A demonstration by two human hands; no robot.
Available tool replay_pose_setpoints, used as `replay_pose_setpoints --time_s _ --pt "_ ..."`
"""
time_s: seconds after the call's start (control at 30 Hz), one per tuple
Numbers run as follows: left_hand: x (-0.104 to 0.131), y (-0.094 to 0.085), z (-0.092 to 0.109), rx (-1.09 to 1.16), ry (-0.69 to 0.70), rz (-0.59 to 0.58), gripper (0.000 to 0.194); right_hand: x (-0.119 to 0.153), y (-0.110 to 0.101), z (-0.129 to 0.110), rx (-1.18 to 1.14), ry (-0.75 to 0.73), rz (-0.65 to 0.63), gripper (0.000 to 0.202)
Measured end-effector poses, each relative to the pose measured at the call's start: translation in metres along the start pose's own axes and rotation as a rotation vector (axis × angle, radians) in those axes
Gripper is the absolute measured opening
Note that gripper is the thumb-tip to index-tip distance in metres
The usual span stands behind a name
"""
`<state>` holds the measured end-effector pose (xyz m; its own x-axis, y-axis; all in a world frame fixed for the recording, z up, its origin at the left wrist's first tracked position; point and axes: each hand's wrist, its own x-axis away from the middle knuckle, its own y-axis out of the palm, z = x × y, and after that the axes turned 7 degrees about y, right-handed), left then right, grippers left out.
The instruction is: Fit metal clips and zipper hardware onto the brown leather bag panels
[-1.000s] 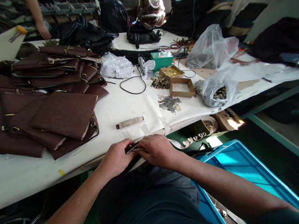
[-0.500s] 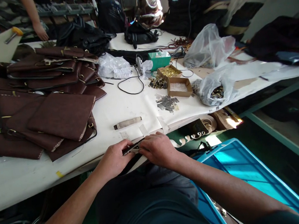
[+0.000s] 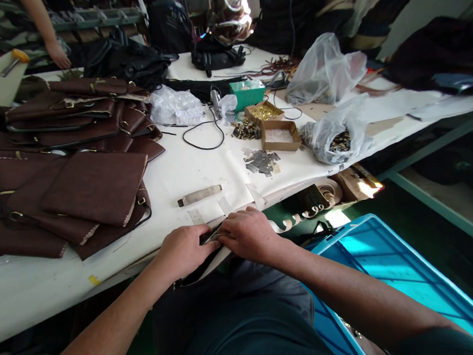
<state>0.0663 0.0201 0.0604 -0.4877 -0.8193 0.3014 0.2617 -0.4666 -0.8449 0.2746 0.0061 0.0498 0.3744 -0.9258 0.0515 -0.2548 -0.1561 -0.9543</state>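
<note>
At the table's front edge, my left hand [image 3: 187, 250] is closed on the edge of a dark bag piece [image 3: 205, 268] with a pale rim. Thumb and fingers pinch it from either side. Close by on the right, my right hand [image 3: 248, 233] grips the same edge, its fingers curled over the top. Much of the piece lies hidden under both hands, and its lower part hangs over my lap. Just beyond on the table are a short wrapped bar [image 3: 200, 195] and a heap of thin grey metal plates [image 3: 262, 162].
Brown bags [image 3: 95, 185] are piled on the left. Cardboard boxes [image 3: 280, 136], a green box [image 3: 247, 95] and plastic bags of fittings [image 3: 339, 139] stand at the back right. A blue crate [image 3: 379, 264] sits low on my right. Another person's hand [image 3: 58, 54] shows far left.
My left hand has shifted slightly left and down along the bag piece, and more of its dark inside and pale rim shows. My right hand stays nearly in place.
</note>
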Motion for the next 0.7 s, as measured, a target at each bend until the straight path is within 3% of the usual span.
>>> replay_pose_setpoints --time_s 0.17,0.53,0.7 --pt "-0.005 -0.004 0.015 -0.261 0.031 -0.010 0.030 0.003 -0.001 0.002 0.011 -0.062 -0.016 0.024" --pt "-0.005 0.006 0.016 -0.184 0.126 -0.087 0.032 0.011 -0.013 0.009 -0.035 -0.096 -0.063 0.023" --pt "0.002 0.006 0.026 -0.265 0.223 -0.138 0.034 0.015 -0.025 0.011 -0.004 -0.221 -0.132 0.022"
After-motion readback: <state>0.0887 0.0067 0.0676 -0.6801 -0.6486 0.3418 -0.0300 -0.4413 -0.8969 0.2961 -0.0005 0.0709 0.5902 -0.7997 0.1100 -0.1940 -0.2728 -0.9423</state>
